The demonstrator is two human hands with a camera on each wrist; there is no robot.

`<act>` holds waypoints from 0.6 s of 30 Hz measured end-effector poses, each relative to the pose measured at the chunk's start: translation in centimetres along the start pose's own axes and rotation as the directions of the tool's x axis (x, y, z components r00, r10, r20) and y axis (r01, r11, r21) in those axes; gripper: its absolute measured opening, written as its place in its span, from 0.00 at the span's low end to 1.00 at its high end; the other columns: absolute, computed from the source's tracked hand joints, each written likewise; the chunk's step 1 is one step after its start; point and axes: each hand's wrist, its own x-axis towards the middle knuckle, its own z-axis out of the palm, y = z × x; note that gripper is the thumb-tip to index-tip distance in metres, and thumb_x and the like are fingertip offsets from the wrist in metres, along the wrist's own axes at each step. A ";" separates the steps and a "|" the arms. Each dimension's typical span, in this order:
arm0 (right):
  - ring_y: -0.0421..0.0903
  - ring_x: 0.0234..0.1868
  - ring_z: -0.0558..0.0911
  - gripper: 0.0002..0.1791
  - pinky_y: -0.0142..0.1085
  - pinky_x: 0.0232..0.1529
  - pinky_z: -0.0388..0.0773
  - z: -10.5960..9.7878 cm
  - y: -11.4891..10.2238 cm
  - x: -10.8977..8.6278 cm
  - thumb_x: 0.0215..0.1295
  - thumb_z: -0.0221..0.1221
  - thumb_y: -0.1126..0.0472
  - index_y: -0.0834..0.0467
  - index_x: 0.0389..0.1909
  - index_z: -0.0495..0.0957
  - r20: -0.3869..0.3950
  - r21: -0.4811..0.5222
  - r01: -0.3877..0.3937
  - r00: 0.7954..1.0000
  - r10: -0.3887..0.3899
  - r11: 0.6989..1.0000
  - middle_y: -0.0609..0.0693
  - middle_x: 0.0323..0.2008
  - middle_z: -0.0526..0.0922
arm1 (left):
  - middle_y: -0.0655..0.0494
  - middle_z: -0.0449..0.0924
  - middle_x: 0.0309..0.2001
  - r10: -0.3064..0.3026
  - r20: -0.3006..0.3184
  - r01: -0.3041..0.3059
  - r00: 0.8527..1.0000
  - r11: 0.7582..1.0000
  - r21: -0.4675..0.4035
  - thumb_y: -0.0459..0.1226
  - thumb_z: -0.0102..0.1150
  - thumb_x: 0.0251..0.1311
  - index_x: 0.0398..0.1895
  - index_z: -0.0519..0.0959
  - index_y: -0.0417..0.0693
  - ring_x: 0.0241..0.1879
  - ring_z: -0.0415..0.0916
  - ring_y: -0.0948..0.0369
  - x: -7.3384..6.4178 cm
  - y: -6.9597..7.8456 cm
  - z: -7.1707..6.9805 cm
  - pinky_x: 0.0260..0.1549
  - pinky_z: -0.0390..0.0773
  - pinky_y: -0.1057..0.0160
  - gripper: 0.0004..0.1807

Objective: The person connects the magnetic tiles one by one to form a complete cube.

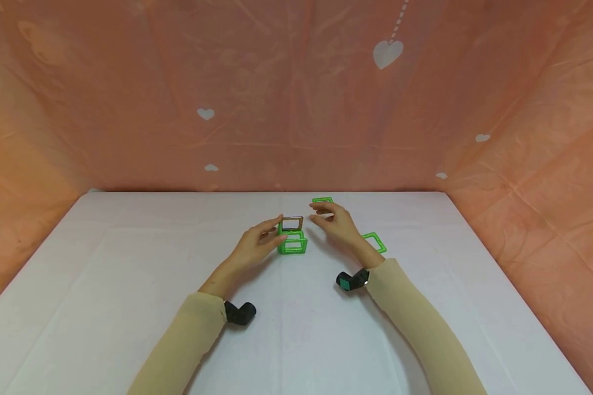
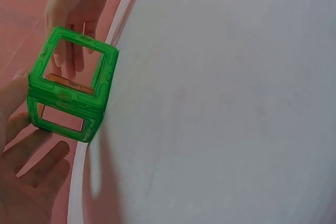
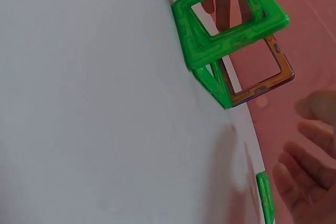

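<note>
Green square magnetic tiles (image 1: 294,252), frames with hollow middles, stand joined as a partly built box near the far middle of the white table. An orange-brown magnetic tile (image 3: 287,70) stands upright at the far side of that box. My left hand (image 1: 253,245) holds the box at its left side, thumb toward the near edge and a finger toward the far top corner. To the right of the box is my right hand (image 1: 340,224), apart from it, with its fingers loosely bent and nothing between them.
One loose green tile (image 1: 381,245) lies by the right wrist, partly covered by it. Behind the right hand, near the table's back edge, is another green tile (image 1: 322,198). An orange cloth (image 1: 296,137) with white hearts rises behind the table (image 1: 128,274).
</note>
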 end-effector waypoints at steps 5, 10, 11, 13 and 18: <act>0.58 0.56 0.77 0.22 0.46 0.55 0.77 0.1 0.3 0.6 0.63 0.61 0.62 0.65 0.57 0.75 -0.041 -0.024 -0.081 0.996 0.080 0.996 0.64 0.55 0.75 | 0.45 0.63 0.70 0.001 -0.001 -0.001 1.000 1.000 -0.007 0.40 0.57 0.66 0.71 0.63 0.45 0.65 0.67 0.45 -0.1 0.0 0.1 0.63 0.67 0.49 0.31; 0.59 0.55 0.77 0.23 0.46 0.53 0.78 0.1 0.7 1.1 0.62 0.63 0.61 0.64 0.58 0.75 -0.094 -0.060 -0.154 0.985 0.148 0.986 0.65 0.56 0.72 | 0.45 0.63 0.70 0.006 -0.002 -0.006 1.000 1.000 0.002 0.40 0.57 0.66 0.71 0.62 0.45 0.65 0.67 0.45 0.0 -0.1 0.1 0.63 0.67 0.49 0.31; 0.59 0.55 0.77 0.24 0.46 0.52 0.78 0.1 0.8 1.2 0.62 0.63 0.60 0.64 0.58 0.75 -0.104 -0.070 -0.159 0.983 0.151 0.985 0.65 0.56 0.72 | 0.45 0.63 0.70 0.005 -0.002 -0.005 1.000 1.000 0.004 0.40 0.57 0.66 0.71 0.62 0.45 0.65 0.67 0.45 0.0 0.0 0.1 0.63 0.67 0.49 0.31; 0.58 0.55 0.76 0.23 0.47 0.52 0.77 0.2 1.0 1.4 0.61 0.63 0.60 0.63 0.57 0.76 -0.122 -0.084 -0.165 0.980 0.154 0.983 0.65 0.55 0.73 | 0.45 0.63 0.70 0.001 -0.003 -0.001 1.000 1.000 0.002 0.40 0.57 0.66 0.71 0.62 0.45 0.65 0.67 0.45 -0.1 0.0 0.1 0.63 0.67 0.50 0.31; 0.59 0.56 0.74 0.23 0.49 0.55 0.73 0.2 1.5 1.8 0.59 0.65 0.59 0.65 0.55 0.78 -0.166 -0.120 -0.146 0.978 0.125 0.982 0.65 0.53 0.75 | 0.44 0.63 0.69 -0.009 -0.004 0.009 1.000 1.000 0.003 0.39 0.57 0.66 0.71 0.62 0.45 0.65 0.67 0.45 0.0 0.1 0.1 0.63 0.67 0.50 0.31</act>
